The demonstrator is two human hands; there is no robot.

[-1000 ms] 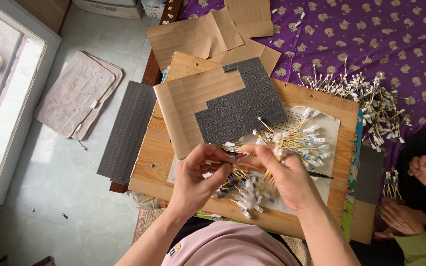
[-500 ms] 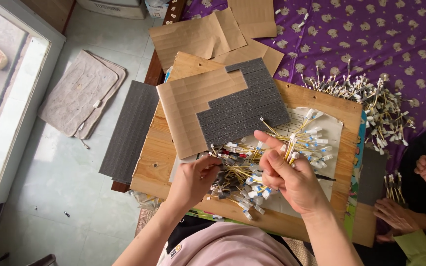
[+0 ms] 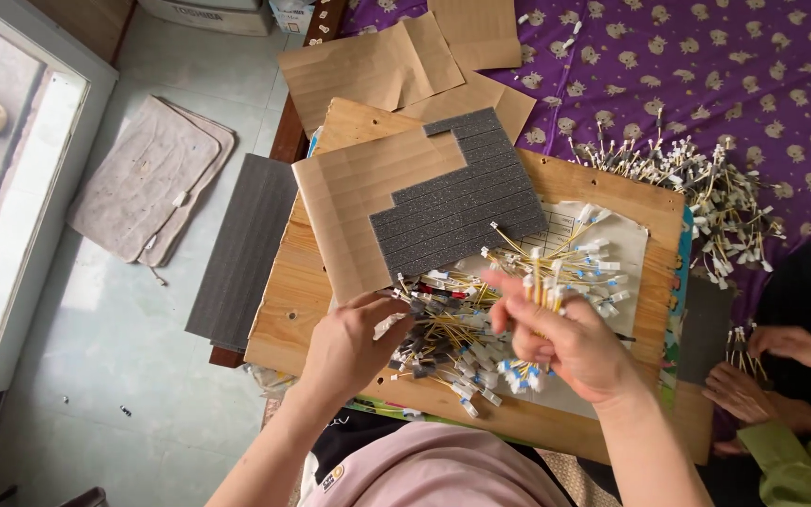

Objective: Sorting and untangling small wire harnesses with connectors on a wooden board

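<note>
Head view shows thin yellow wires [image 3: 462,329] piled on the wooden board [image 3: 612,188]. They look light and bendy. Right hand [image 3: 574,343] pinches a bunch mid-length; left hand [image 3: 354,343] pinches one end.

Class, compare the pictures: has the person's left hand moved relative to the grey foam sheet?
Yes. The left hand has dropped lower and further from the foam sheet, toward the board's near edge.

Wire pile [image 3: 481,329] on board [image 3: 612,188], foam sheet [image 3: 457,202] behind.
</note>
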